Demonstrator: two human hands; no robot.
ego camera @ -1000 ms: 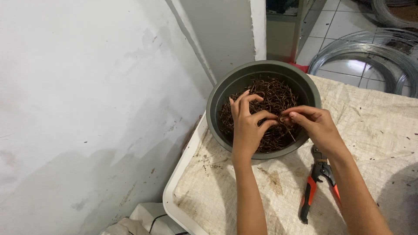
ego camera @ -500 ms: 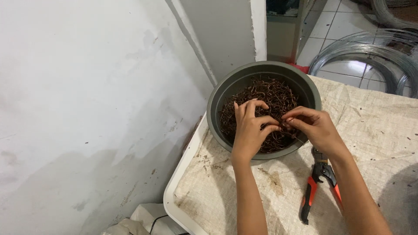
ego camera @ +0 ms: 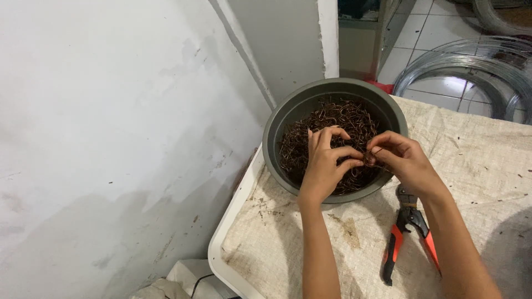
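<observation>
We had L hand [ego camera: 324, 166] & R hand [ego camera: 402, 158] over the bowl [ego camera: 277, 133], fingertips pinched shut on one wire hook [ego camera: 370, 159] betw. them, R nearer.

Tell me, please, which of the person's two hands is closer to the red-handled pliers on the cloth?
The right hand: its wrist passes just above the pliers, while the left hand is farther off, over the grey bowl.

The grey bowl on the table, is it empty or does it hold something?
Not empty. The grey bowl holds a heap of rusty brown wire hooks, which cover its bottom. Both hands, left hand and right hand, reach into it.
</observation>
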